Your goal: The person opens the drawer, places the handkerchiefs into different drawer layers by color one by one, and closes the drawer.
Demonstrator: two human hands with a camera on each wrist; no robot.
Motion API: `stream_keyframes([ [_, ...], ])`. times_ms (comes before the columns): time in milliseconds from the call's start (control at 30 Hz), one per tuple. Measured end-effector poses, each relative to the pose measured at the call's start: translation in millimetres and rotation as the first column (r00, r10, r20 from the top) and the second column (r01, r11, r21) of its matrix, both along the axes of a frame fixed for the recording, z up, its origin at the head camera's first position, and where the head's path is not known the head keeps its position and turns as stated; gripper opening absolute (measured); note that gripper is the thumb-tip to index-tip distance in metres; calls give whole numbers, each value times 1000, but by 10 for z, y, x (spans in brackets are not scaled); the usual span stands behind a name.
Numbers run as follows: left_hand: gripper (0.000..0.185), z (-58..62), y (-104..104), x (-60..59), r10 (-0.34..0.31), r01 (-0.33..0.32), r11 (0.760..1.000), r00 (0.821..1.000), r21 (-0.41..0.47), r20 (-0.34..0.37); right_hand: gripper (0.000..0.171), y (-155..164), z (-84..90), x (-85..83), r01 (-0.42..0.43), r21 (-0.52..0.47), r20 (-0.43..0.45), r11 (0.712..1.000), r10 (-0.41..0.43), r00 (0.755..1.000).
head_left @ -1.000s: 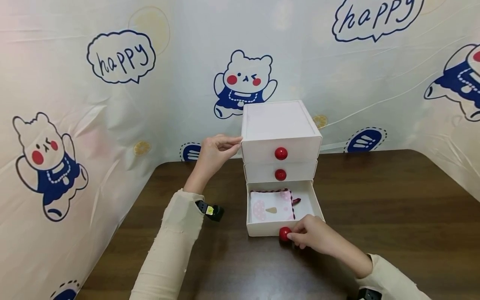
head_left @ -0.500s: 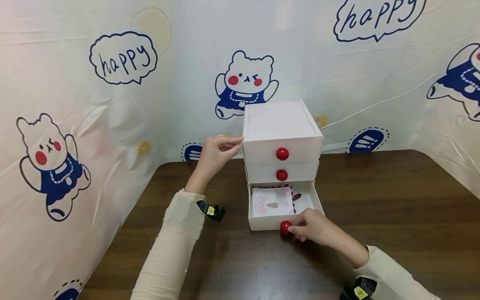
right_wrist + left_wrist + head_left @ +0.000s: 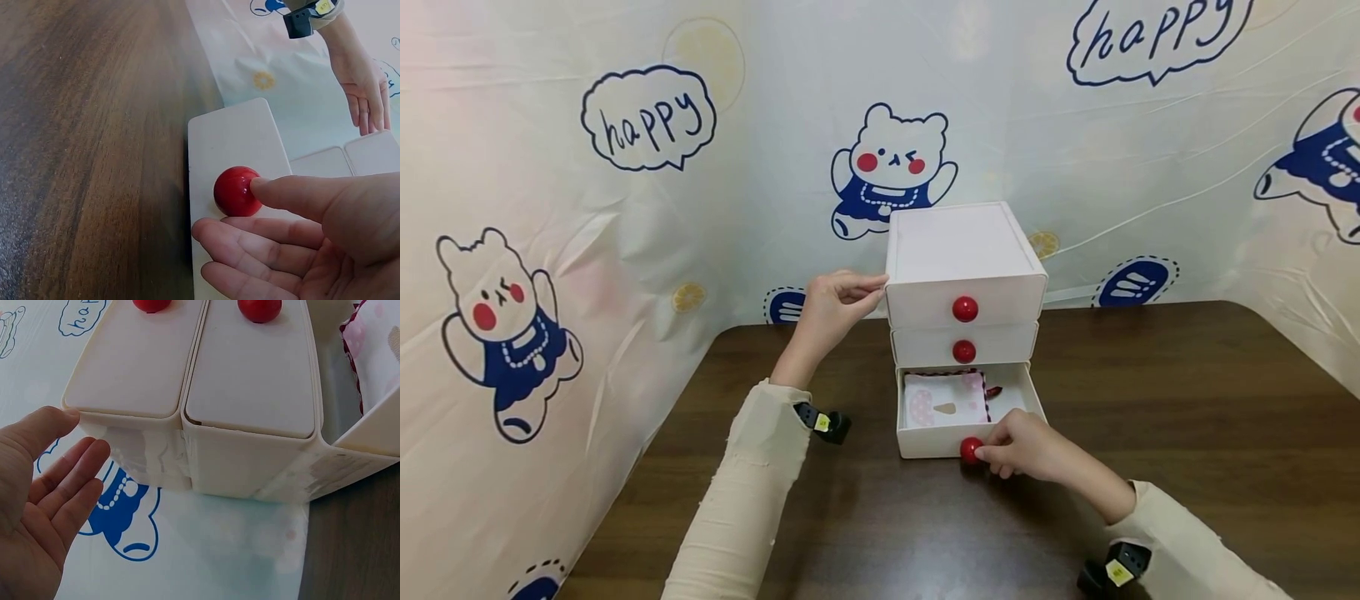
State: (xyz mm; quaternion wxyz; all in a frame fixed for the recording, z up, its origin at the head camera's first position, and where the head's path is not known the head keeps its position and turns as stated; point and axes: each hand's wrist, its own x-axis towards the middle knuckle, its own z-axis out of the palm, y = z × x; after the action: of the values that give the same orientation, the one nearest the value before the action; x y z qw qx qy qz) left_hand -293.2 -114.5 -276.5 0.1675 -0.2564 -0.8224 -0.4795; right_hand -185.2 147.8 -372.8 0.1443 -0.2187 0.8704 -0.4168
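Note:
A white three-drawer cabinet (image 3: 962, 242) (image 3: 250, 381) stands at the back of the wooden table (image 3: 1187, 400). Its top two drawers are closed and each has a red knob. The bottom drawer (image 3: 1034, 400) (image 3: 231, 137) is partly out and holds a pink patterned cloth (image 3: 943, 400) (image 3: 375, 337) with a small dark red item beside it. My right hand (image 3: 1022, 450) (image 3: 300, 237) is at the drawer's red knob (image 3: 971, 450) (image 3: 236, 190): the thumb tip touches it and the fingers lie straight beneath. My left hand (image 3: 831, 304) (image 3: 44, 481) rests with straight fingers against the cabinet's upper left corner.
A plastic sheet (image 3: 625, 208) printed with bears and "happy" bubbles walls the table on the left, back and right. Bare dark wood lies in front of and to the right of the cabinet. A black wrist device (image 3: 827, 423) sits on my left sleeve.
The bottom drawer has slid partway back into the cabinet, with my right hand following at its knob. The left hand has stayed at the cabinet's corner.

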Motion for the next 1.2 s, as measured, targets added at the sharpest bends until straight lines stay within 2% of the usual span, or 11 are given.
stream_keyframes([
  [500,21,-5,0,3,-5,5,1000,1000,-1,-10,21,-3,-2,-165,34,6,-9,999,-34,999],
  [833,20,0,1,5,-2,2,1000,1000,-1,-8,21,-17,-19,-291,68,7,25,998,-68,997],
  [1200,21,2,2,12,3,-3,1000,1000,-3,-10,21,-29,6,-390,62,0,28,998,-62,998],
])
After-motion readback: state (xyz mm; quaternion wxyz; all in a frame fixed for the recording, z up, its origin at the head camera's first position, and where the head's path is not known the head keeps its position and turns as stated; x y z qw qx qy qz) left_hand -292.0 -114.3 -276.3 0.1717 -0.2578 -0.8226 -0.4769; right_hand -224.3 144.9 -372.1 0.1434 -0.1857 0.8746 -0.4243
